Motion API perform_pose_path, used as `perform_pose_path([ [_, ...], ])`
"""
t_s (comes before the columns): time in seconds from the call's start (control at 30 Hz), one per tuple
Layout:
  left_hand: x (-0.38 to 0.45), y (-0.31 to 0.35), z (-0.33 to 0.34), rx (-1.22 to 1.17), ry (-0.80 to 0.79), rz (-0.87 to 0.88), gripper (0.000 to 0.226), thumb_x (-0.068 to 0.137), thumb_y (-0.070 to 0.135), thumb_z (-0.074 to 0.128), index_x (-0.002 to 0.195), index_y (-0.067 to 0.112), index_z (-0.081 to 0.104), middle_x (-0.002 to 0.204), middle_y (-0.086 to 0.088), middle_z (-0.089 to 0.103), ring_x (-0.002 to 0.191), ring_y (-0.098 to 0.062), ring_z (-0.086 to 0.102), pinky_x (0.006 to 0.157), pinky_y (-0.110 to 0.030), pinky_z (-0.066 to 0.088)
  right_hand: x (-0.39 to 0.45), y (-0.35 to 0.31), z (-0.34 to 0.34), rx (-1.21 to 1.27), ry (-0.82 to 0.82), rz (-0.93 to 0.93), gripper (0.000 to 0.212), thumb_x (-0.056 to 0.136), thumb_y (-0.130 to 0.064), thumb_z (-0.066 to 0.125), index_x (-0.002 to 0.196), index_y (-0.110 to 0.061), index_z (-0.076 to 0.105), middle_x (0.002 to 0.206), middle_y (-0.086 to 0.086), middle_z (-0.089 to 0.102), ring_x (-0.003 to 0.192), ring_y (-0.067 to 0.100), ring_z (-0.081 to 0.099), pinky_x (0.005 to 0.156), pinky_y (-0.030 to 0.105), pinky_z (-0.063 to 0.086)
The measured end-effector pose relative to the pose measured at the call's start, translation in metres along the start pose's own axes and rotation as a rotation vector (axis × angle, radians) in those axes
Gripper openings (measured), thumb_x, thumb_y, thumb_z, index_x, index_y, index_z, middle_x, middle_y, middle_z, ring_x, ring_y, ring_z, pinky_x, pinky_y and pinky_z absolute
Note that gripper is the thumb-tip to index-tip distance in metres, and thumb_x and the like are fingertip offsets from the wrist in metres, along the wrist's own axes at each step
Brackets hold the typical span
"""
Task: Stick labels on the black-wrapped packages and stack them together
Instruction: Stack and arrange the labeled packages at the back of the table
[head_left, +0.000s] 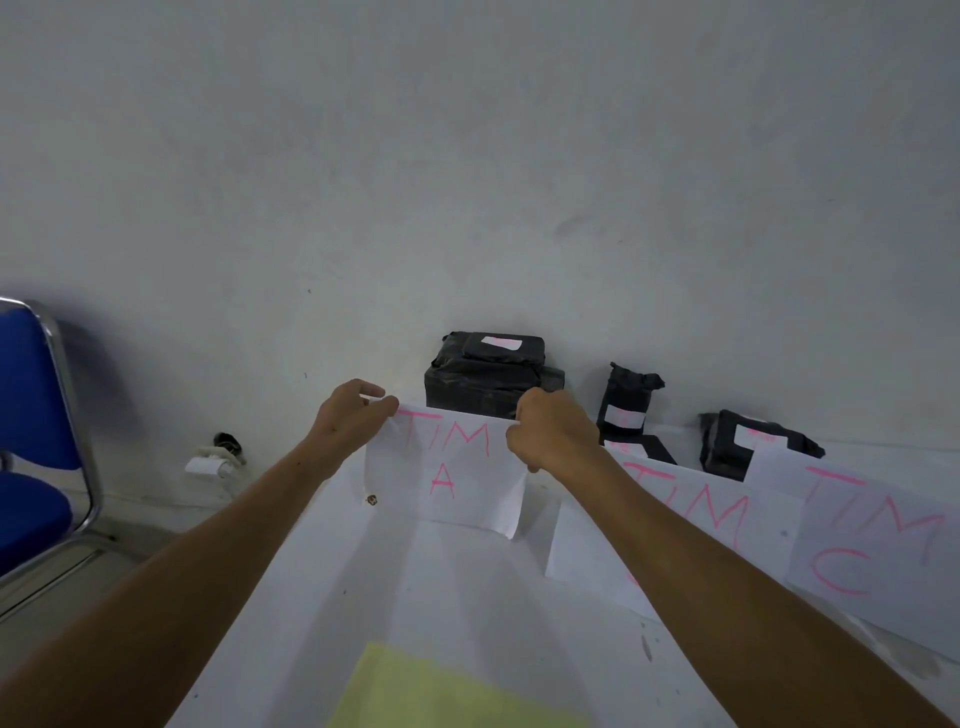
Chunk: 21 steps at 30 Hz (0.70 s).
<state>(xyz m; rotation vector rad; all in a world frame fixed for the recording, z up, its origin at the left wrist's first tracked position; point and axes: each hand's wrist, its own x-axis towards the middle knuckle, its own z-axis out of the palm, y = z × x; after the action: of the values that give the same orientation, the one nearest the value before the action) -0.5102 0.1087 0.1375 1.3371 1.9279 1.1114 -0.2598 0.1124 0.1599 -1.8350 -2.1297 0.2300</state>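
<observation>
A white sheet with pink letters "TIM A" hangs between my two hands over the white table. My left hand pinches its top left corner. My right hand grips its top right corner. Right behind the sheet, against the wall, stands a stack of black-wrapped packages with a small white label on top. A narrower black package with a label stands upright to the right. Another labelled black package lies further right.
Two more white sheets with pink "TIM" lettering lie on the table at the right. A pale yellow sheet lies at the near edge. A blue chair stands at the left. A white plug sits at the wall base.
</observation>
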Motion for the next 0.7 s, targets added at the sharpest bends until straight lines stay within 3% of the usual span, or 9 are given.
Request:
perform_pose_path([
  [0.1, 0.000, -0.001, -0.001, -0.015, -0.028, -0.014, 0.062, 0.061, 0.050, 0.062, 0.114, 0.017, 0.064, 0.113, -0.010, 0.068, 0.104, -0.029, 0.066, 0.096, -0.051, 0.055, -0.001, 0.002, 0.003, -0.008, -0.022, 0.006, 0.026, 0.093, -0.017, 0.059, 0.073, -0.018, 0.043, 0.091, 0.008, 0.067, 0.077, 0.026, 0.070, 0.075, 0.034, 0.059],
  [0.3, -0.006, 0.000, -0.001, -0.039, -0.025, -0.036, 0.070, 0.057, 0.053, 0.062, 0.116, 0.016, 0.061, 0.115, -0.009, 0.064, 0.106, -0.029, 0.064, 0.095, -0.051, 0.056, -0.001, 0.006, -0.003, 0.080, -0.090, 0.017, 0.019, 0.096, -0.015, 0.059, 0.079, -0.012, 0.052, 0.075, 0.007, 0.069, 0.052, 0.017, 0.070, 0.069, 0.034, 0.062],
  [0.47, -0.002, -0.005, -0.003, -0.026, 0.001, -0.038, 0.069, 0.058, 0.054, 0.062, 0.115, 0.016, 0.062, 0.116, -0.008, 0.064, 0.104, -0.028, 0.064, 0.093, -0.051, 0.057, -0.004, 0.003, -0.006, 0.078, -0.099, 0.015, 0.010, 0.094, -0.009, 0.060, 0.085, -0.009, 0.057, 0.077, 0.009, 0.071, 0.061, 0.021, 0.073, 0.075, 0.040, 0.063],
  [0.63, -0.023, 0.011, -0.002, 0.091, 0.058, -0.026, 0.058, 0.089, 0.040, 0.066, 0.136, 0.009, 0.050, 0.129, -0.013, 0.061, 0.119, -0.031, 0.057, 0.099, -0.041, 0.048, -0.011, 0.004, -0.008, 0.058, -0.099, -0.014, 0.009, 0.096, -0.009, 0.061, 0.087, -0.009, 0.057, 0.081, 0.010, 0.069, 0.069, 0.024, 0.074, 0.076, 0.039, 0.063],
  [0.7, -0.024, 0.013, 0.000, 0.174, 0.080, 0.007, 0.063, 0.092, 0.039, 0.066, 0.140, 0.004, 0.046, 0.135, -0.017, 0.056, 0.125, -0.032, 0.053, 0.098, -0.041, 0.045, -0.014, 0.005, -0.014, 0.039, -0.059, -0.048, 0.022, 0.094, -0.009, 0.060, 0.077, -0.013, 0.048, 0.089, 0.013, 0.067, 0.075, 0.028, 0.073, 0.075, 0.038, 0.062],
])
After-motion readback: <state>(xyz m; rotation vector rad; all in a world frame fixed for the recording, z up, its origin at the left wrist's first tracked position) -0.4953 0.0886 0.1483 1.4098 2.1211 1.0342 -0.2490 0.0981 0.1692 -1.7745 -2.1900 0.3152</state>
